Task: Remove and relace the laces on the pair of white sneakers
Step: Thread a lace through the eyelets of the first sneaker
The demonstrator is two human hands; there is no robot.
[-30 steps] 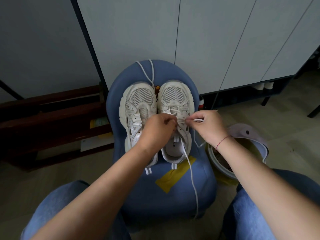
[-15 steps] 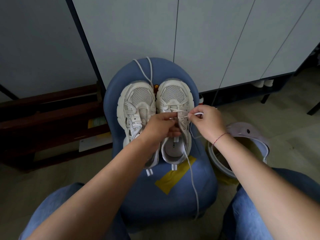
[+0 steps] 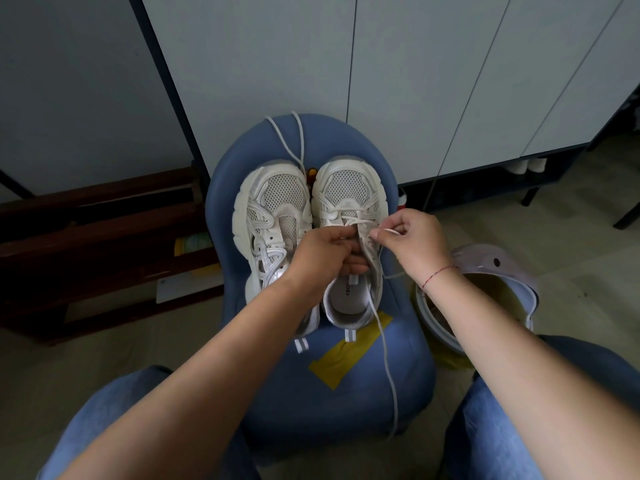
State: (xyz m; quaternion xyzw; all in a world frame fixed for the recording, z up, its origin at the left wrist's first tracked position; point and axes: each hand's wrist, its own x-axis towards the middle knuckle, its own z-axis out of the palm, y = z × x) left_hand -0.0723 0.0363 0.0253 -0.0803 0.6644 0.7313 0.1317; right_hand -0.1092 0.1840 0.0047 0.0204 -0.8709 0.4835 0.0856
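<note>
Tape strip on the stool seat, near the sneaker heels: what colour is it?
Yellow. The tape lies on the blue stool, shown best in the head view.

Blue stool (image 3: 346, 403), yellow tape (image 3: 346, 355), bin (image 3: 485, 299)

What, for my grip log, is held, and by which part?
Right hand pinches the white shoelace near its tip; left hand grips the right-side white mesh sneaker by its tongue.
</note>
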